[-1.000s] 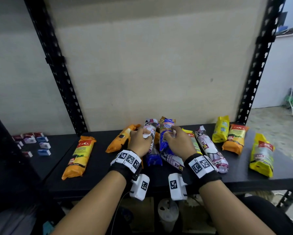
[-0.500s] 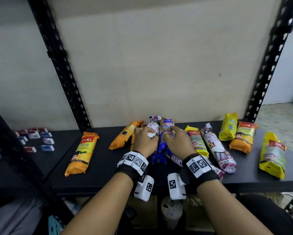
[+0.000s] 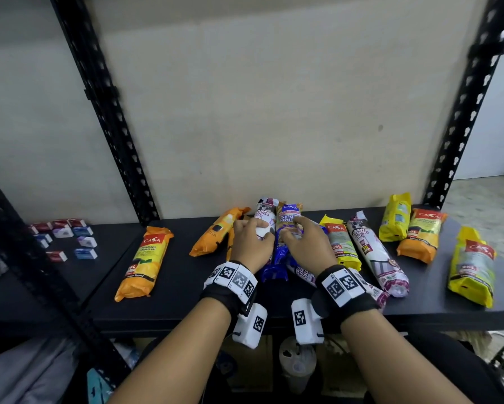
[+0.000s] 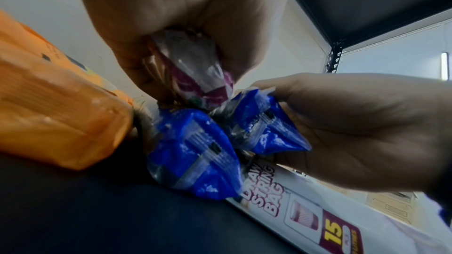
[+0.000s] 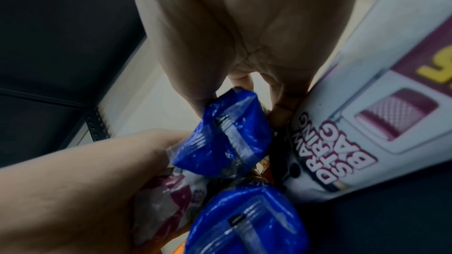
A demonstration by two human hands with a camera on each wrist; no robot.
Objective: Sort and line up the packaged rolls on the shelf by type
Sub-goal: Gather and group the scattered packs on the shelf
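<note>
Mixed packaged rolls lie on the black shelf (image 3: 186,290). My left hand (image 3: 252,240) grips a white and purple drawstring-bag roll (image 3: 263,212) (image 4: 195,69) in the middle pile. Right beside it, my right hand (image 3: 300,240) grips a blue roll (image 3: 288,221) (image 5: 229,132). A second blue roll (image 4: 193,152) (image 5: 244,219) lies under them. Another white drawstring roll (image 3: 303,274) (image 5: 367,123) sits under my right wrist. Orange rolls (image 3: 145,262) (image 3: 215,233) lie to the left.
Right of the pile lie a yellow roll (image 3: 339,243), a white roll (image 3: 373,252), then yellow (image 3: 395,221), orange (image 3: 422,239) and yellow (image 3: 472,266) rolls. Small boxes (image 3: 67,240) sit on the neighbouring left shelf. Black uprights (image 3: 107,112) (image 3: 460,112) flank the bay; a wall closes the back.
Both hands keep their hold on the same rolls in the middle pile. The head view has shifted slightly, so the shelf sits a little further right in the picture.
</note>
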